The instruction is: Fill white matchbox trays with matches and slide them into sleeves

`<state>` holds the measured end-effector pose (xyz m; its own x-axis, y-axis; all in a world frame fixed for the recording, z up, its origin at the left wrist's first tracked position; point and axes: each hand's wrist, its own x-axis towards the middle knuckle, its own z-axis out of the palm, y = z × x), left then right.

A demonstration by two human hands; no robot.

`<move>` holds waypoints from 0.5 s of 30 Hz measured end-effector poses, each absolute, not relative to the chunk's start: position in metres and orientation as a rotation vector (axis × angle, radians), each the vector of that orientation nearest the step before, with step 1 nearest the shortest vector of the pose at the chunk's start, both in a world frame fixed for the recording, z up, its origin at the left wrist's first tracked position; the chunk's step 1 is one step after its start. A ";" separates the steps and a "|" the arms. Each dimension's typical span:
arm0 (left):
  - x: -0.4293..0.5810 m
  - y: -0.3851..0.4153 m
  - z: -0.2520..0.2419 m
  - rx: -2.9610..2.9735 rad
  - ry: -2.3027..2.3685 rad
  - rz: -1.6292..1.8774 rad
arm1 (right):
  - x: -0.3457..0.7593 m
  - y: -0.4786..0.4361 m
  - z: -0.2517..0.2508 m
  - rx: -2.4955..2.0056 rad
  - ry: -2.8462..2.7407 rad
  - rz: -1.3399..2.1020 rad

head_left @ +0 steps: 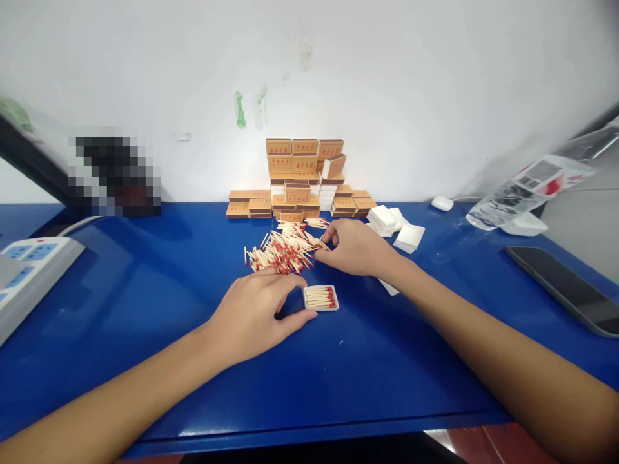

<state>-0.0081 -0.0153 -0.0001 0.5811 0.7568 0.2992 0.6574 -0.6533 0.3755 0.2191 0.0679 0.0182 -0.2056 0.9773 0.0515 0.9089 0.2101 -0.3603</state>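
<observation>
White tray (321,310), open-topped; matches inside (318,298) pale, red-tipped, lying parallel.

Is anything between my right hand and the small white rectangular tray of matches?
Nothing visible between your right hand and the small white rectangular tray; your left hand is at its left side, outside that gap.

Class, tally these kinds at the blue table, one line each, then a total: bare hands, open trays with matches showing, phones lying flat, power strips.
Left hand and right hand: 2
Open match tray: 1
Flat-lying phone: 1
Power strip: 1
Total: 5
</observation>
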 end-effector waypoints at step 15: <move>-0.008 -0.013 0.001 2.573 1.200 0.624 | 0.246 0.058 0.022 -1.790 -2.350 0.325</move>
